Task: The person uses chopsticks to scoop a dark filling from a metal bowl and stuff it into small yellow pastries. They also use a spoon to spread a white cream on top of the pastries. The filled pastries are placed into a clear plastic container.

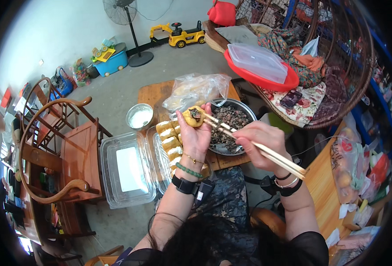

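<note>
On the fingers of my left hand rests a yellow-brown hollow food piece with dark filling in its opening. My right hand grips a pair of wooden chopsticks, their tips at that opening. Behind and between my hands, a round metal bowl holds chopped dark and pinkish filling. Left of my left wrist, a clear plastic container holds rows of yellow-brown pieces with white tops; my left hand hides some of them. A small bowl of white powder or paste stands beyond it.
A clear plastic bag with yellowish pieces lies on the wooden table. The container's open lid extends left, near a wooden armchair. At right are a wicker seat holding a red basin, and a wooden surface with bags.
</note>
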`<state>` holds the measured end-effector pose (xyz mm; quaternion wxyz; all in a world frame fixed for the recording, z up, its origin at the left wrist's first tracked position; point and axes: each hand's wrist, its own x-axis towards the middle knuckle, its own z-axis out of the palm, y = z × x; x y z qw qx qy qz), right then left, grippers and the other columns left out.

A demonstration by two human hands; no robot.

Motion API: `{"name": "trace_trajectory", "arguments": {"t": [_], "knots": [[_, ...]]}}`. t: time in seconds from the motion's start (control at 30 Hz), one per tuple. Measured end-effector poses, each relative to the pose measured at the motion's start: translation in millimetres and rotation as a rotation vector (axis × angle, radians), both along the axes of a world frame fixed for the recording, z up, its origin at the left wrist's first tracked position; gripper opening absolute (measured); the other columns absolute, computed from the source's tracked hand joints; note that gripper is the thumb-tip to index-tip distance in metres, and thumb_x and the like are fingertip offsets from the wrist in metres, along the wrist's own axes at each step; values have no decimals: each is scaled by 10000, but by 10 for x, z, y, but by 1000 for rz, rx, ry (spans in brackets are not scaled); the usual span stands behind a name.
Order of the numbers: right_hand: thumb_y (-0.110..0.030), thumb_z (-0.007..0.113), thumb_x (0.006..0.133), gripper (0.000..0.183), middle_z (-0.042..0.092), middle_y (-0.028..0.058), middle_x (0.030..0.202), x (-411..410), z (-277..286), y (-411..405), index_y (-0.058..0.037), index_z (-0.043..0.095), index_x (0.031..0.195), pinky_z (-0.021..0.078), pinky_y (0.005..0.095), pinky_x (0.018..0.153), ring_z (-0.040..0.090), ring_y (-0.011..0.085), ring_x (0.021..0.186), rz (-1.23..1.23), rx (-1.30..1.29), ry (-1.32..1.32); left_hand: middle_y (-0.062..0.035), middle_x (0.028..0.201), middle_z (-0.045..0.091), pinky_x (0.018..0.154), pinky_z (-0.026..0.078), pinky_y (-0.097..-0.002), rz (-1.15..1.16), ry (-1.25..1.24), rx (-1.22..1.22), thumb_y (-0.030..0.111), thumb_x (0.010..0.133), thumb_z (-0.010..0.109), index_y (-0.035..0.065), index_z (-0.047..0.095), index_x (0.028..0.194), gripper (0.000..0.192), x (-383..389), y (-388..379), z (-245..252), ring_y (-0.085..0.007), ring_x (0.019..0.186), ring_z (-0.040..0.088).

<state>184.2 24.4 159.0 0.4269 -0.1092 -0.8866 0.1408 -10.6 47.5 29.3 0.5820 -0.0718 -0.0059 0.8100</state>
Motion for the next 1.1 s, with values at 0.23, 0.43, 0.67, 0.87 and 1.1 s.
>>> {"name": "trace_trajectory", "arguments": {"t": [0.23,0.43,0.67,0.87,1.1], "knots": [[-25,624,901,72,657,121,844,-75,-101,-21,-2,668,953,539,301,628,663,210,711,-4,-36,65,-264,1191,546,1009,512,-478,117,186,-30,534,972,492,20,434,1233,580,115,-54,115,-428,1151,556],[-7,620,904,61,664,116,832,-150,-220,-12,0,665,944,539,307,648,669,231,722,-59,-63,105,-227,1222,538,1011,508,-486,119,258,19,561,967,470,36,417,1257,602,112,-107,147,-439,1179,539],[-19,669,878,65,662,130,825,-254,-381,-71,0,659,940,539,324,645,665,269,723,-45,-21,139,-207,1227,533,1013,502,-470,127,303,26,567,976,440,81,401,1286,578,158,-142,234,-435,1193,538],[-51,592,951,91,656,138,907,-249,-497,-45,22,643,970,556,300,661,679,216,745,-7,-183,176,-209,1196,562,1042,472,-482,128,380,74,601,971,410,103,392,1292,593,191,-182,248,-412,1162,566],[-102,518,1006,183,637,135,937,-285,-620,-10,40,633,988,567,295,690,683,195,805,88,-502,378,-236,1179,584,1065,461,-485,-11,61,155,641,932,460,11,499,1206,688,209,-207,291,-369,1139,585]]}}
